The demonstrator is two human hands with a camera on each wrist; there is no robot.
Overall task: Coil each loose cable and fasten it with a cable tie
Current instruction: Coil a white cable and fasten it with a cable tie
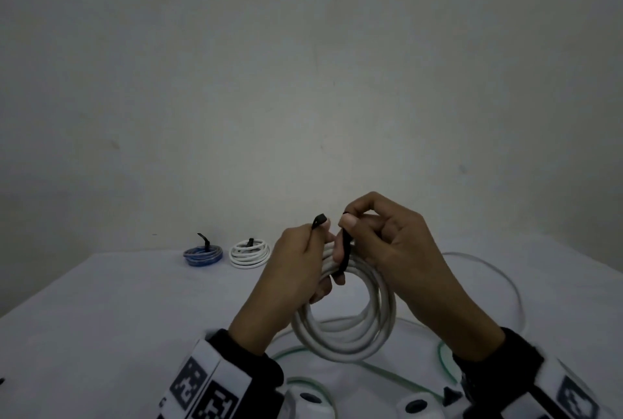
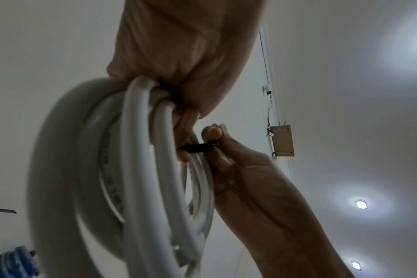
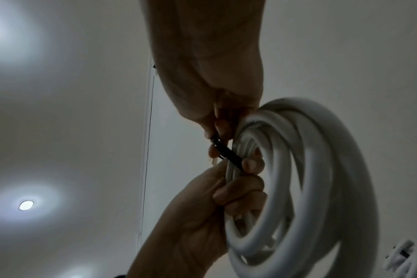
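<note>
Both hands hold a white cable coil [image 1: 350, 334] upright above the table. My left hand [image 1: 318, 236] grips the coil's upper left, fingers curled through the loops, and pinches one end of a black cable tie [image 1: 344, 255] by its thumb. My right hand [image 1: 349, 219] pinches the tie's other end just above the coil. The tie passes round the bundle. In the left wrist view the tie [image 2: 198, 147] runs from the coil [image 2: 131, 169] to the right hand's fingertips [image 2: 211, 132]. In the right wrist view the tie [image 3: 226, 152] crosses the coil [image 3: 298, 169] above the left hand [image 3: 226, 191].
A tied blue coil [image 1: 203, 254] and a tied white coil [image 1: 249, 253] lie at the back of the white-covered table [image 1: 118, 300]. A loose greenish cable [image 1: 381, 371] and a loose pale cable [image 1: 505, 284] sprawl under and right of my hands. A wall rises behind.
</note>
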